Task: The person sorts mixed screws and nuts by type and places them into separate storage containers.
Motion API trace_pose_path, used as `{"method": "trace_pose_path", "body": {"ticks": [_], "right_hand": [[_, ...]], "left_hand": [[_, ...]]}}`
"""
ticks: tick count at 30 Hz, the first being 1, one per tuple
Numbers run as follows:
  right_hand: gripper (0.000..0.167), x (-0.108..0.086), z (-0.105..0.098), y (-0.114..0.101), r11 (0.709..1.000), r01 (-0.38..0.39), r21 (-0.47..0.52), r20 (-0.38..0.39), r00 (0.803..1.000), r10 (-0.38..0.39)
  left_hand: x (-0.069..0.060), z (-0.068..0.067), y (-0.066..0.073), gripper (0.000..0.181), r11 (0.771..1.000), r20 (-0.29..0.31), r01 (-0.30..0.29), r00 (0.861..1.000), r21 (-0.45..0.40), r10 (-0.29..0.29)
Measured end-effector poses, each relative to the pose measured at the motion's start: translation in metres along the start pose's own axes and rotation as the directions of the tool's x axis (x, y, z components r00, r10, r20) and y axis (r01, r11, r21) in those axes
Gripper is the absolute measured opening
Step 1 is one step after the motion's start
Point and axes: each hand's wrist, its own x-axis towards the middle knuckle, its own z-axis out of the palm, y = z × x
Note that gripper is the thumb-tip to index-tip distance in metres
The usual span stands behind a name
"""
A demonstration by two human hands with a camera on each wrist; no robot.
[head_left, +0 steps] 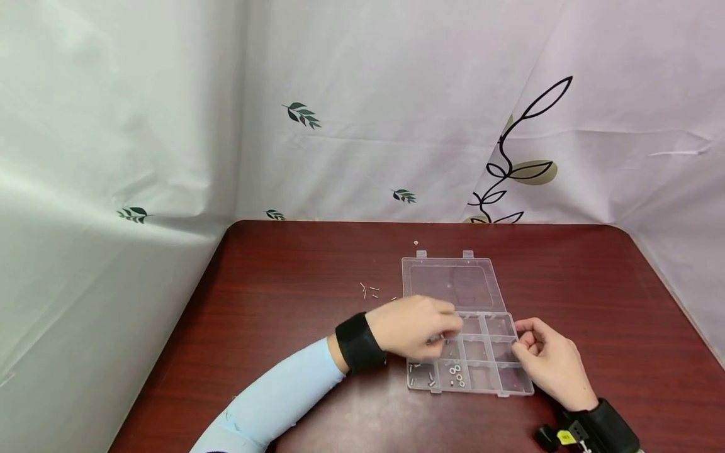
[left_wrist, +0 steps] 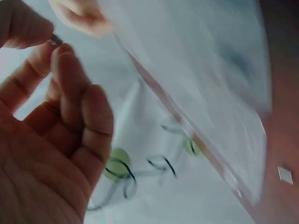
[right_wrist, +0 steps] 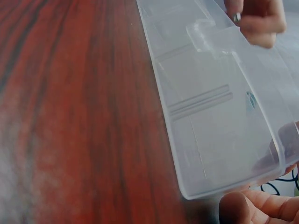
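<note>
My left hand [head_left: 416, 327] is above the left compartments of the clear divided box [head_left: 481, 377]. Between its thumb and fingertip it pinches a small metal piece [left_wrist: 55, 40], which also shows in the right wrist view [right_wrist: 237, 18]. Beside the box's right edge, my right hand [head_left: 555, 362] touches the side wall, its fingers bent and thumb against the corner region; in the right wrist view its fingertips [right_wrist: 236, 207] are at the box's end. Small screws [head_left: 432, 380] lie in the front left compartment, and rings [head_left: 459, 377] in the one beside it.
The box's open lid [head_left: 453, 283] lies flat behind it. Several small screws [head_left: 365, 290] are scattered on the dark red table [head_left: 283, 270] to the left, and one small ring [head_left: 416, 243] lies behind the lid. A patterned white cloth [head_left: 362, 126] hangs behind the table.
</note>
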Motion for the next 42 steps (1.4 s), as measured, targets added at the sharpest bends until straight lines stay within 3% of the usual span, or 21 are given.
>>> {"method": "trace_pose_path", "body": {"ticks": [5, 11, 28, 30, 35, 38, 42], "right_hand": [[0.027, 0.000, 0.000, -0.001, 1.000, -0.001, 0.004, 0.004, 1.000, 0.001], [0.026, 0.000, -0.001, -0.001, 1.000, -0.004, 0.003, 0.010, 1.000, 0.004], [0.027, 0.000, 0.000, 0.002, 1.000, 0.002, -0.002, 0.007, 1.000, -0.002], [0.027, 0.000, 0.001, 0.002, 1.000, 0.003, 0.000, 0.006, 1.000, -0.003], [0.027, 0.000, 0.001, 0.003, 1.000, 0.009, -0.003, 0.009, 1.000, -0.009], [0.027, 0.000, 0.001, 0.003, 1.000, 0.011, -0.004, 0.008, 1.000, -0.011], [0.027, 0.000, 0.002, 0.003, 1.000, 0.008, -0.002, 0.005, 1.000, -0.008]], "left_hand": [[0.002, 0.003, 0.029, 0.008, 0.998, 0.024, -0.055, 0.998, -0.006, 0.055], [0.003, 0.000, 0.044, 0.009, 0.995, -0.001, -0.101, 0.995, 0.025, 0.101], [0.004, 0.000, 0.046, 0.006, 0.994, 0.016, -0.091, 0.996, 0.063, 0.090], [0.003, 0.000, 0.046, 0.016, 0.995, 0.038, -0.068, 0.997, 0.075, 0.065], [0.002, -0.001, 0.045, 0.069, 0.996, 0.087, 0.014, 0.996, 0.088, -0.021], [0.001, -0.001, 0.042, 0.076, 0.997, 0.081, 0.040, 0.996, 0.070, -0.045], [-0.001, -0.003, 0.035, 0.070, 0.996, 0.066, 0.062, 0.996, 0.069, -0.066]]}}
